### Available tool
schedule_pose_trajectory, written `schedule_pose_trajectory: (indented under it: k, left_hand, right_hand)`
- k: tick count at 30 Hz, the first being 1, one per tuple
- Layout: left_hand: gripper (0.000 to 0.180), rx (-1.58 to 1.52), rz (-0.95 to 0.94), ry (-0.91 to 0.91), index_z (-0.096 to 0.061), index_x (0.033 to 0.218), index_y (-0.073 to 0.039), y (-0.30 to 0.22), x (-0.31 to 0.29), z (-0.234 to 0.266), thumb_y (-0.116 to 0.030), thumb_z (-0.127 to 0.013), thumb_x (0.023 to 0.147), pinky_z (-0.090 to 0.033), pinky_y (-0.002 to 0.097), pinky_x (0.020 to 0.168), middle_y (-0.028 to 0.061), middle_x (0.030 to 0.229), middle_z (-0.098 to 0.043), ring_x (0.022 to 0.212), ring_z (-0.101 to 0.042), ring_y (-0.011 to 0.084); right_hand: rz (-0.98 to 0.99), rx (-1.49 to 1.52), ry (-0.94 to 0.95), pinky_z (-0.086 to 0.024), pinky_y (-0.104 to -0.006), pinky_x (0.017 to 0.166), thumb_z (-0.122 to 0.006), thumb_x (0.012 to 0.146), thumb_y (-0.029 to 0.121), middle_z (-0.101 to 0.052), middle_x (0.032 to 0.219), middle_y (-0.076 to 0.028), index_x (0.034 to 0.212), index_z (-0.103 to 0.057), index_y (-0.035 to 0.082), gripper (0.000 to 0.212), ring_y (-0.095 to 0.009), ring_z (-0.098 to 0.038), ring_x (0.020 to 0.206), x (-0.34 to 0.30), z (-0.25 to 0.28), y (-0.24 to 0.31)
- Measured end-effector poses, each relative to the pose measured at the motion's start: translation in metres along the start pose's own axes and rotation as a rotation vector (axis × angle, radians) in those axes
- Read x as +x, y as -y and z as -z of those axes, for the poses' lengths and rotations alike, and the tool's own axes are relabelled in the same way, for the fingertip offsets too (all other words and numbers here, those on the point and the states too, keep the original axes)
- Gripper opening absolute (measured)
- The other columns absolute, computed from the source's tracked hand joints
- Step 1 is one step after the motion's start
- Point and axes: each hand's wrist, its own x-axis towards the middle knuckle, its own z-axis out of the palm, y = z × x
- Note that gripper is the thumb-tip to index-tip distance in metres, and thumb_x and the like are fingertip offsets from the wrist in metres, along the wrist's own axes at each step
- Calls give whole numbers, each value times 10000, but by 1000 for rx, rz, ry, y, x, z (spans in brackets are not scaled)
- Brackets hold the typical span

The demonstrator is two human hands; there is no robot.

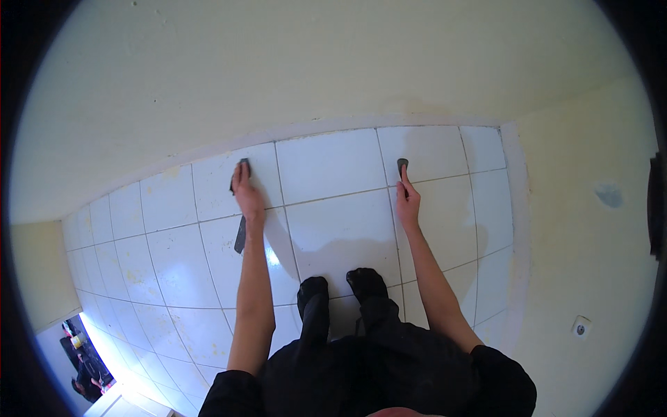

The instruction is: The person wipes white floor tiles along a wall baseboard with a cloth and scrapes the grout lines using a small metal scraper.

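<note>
My left hand (248, 198) reaches down over the white floor tiles near the wall, its fingers closed over a small dark object (244, 167) that I cannot identify. A dark flat strip (240, 238) shows beside my left wrist; whether it belongs to the same object is hidden by the hand. Further right, my right hand (409, 203) grips a slim dark tool with a rounded end (403, 164), with the index finger laid along it. Its exact kind does not show. Both forearms are bare, and the hands are well apart.
White tiles (333, 167) with grey joints and yellowish stains run up to a cream wall (333, 62). My dark-socked feet (367, 283) stand between my arms. The right wall has a socket (581, 326). At lower left, dark clutter (87, 365) lies beyond a bright opening.
</note>
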Motion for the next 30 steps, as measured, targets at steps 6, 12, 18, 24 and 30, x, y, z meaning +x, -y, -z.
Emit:
schedule_pose_trajectory:
  k: [6, 12, 18, 24, 30]
  left_hand:
    - [450, -825, 510, 120, -586, 1381, -36, -4, -24, 41, 49, -402, 978, -371, 312, 1110, 93, 1378, -596, 1276, -528, 195]
    - [432, -1327, 798, 933, -516, 1442, -39, -86, -74, 39, -29, -450, 1016, -465, 293, 1038, 101, 1347, -615, 1201, -594, 174]
    - [417, -1437, 810, 1026, -517, 1433, -26, -91, -75, 29, -20, -434, 1024, -479, 284, 1029, 113, 1328, -624, 1194, -603, 175]
    - [397, -1080, 430, 1112, -560, 1404, -45, -130, -72, 40, -24, -401, 1041, -435, 287, 1053, 79, 1343, -618, 1204, -577, 164]
    - [387, -910, -21, 1358, -606, 1314, 1, -134, -85, 18, 65, -409, 987, -414, 314, 1070, 113, 1302, -643, 1213, -581, 208]
  right_hand:
    - [223, -91, 358, -349, -242, 525, -588, 966, 25, -402, 641, 21, 1418, -578, 146, 468, -82, -358, 563, -34, -12, 45]
    - [543, -249, 729, -505, -391, 589, -613, 866, 80, -591, 715, -90, 1397, -592, 306, 577, -282, -586, 601, -76, -42, 106]
    - [423, -552, 866, -519, -445, 634, -581, 852, 115, -650, 733, -103, 1333, -649, 316, 526, -313, -637, 660, -74, -26, 135]
    - [239, -785, 1038, -517, -472, 678, -582, 848, 143, -707, 834, -152, 1182, -744, 234, 381, -348, -660, 723, -55, 9, 141]
    - [-48, -472, 1167, -512, -422, 718, -587, 921, 177, -690, 828, -183, 1211, -722, 213, 321, -353, -650, 760, -22, 50, 118]
